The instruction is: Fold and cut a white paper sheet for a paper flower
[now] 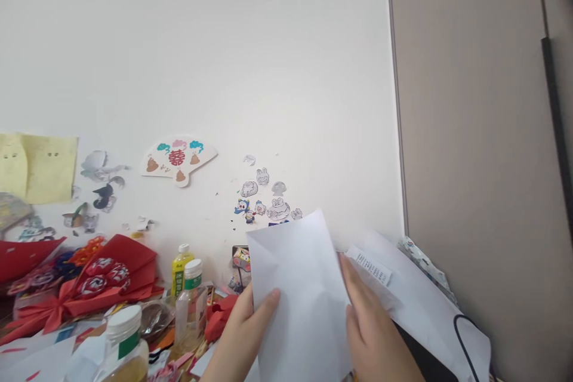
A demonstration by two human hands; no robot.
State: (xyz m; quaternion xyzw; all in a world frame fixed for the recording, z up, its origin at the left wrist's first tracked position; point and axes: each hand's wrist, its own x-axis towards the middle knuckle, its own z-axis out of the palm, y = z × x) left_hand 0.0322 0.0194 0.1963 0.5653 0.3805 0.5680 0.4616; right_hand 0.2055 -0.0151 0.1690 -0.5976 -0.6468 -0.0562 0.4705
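A white sheet of paper (pixel 299 286), faintly creased, is held upright in front of me over the cluttered table. My left hand (pixel 253 316) grips its left edge, thumb on the near face and the other fingers behind it. At the right edge, my right hand (pixel 360 304) has its fingers along the side of the sheet, so both hands hold it. The fingertips behind the paper are hidden. Just left of my left hand lies a crumpled red piece (pixel 219 316).
Bottles crowd the table's left: a large white-capped one (pixel 123 346), a clear one (pixel 190 304) and a yellow one (pixel 179 268). A red wrapped bouquet (pixel 111 277) lies beyond. Right of me are large white sheets (pixel 439 316) and a black cable (pixel 461 340). Stickers (pixel 277 209) dot the wall.
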